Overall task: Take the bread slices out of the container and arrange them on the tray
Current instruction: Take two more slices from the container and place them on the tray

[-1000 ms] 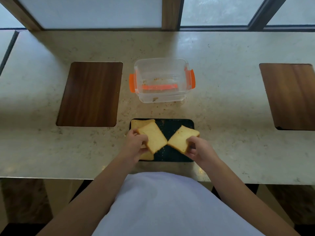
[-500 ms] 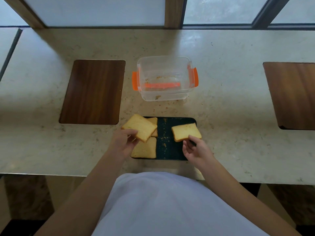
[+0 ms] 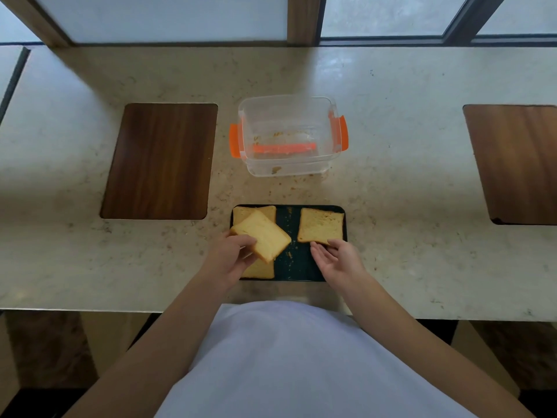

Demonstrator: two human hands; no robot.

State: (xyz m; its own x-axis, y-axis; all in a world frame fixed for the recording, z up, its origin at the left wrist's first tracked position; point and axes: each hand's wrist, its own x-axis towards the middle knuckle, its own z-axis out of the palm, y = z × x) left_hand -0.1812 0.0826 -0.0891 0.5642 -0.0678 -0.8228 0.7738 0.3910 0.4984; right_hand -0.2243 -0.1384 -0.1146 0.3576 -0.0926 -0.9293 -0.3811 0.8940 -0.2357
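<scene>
A dark rectangular tray (image 3: 294,263) lies near the counter's front edge. One bread slice (image 3: 321,225) lies flat on its far right part; my right hand (image 3: 337,260) is open just below it, fingertips at its near edge. My left hand (image 3: 232,257) grips a tilted slice (image 3: 262,233) above the tray's left side. Under that slice, one slice (image 3: 244,212) lies at the far left and another slice (image 3: 260,270) at the near left, both partly hidden. The clear container (image 3: 289,137) with orange clips stands behind the tray and holds only crumbs.
Two dark wooden insets are set in the stone counter, one to the left (image 3: 159,161) and one at the right edge (image 3: 515,164). Crumbs lie scattered between the container and the tray. A window frame runs along the back.
My right hand set its slice flat on the tray's far right and let go, fingers now spread. My left hand brought its slice back right, over the tray's left side.
</scene>
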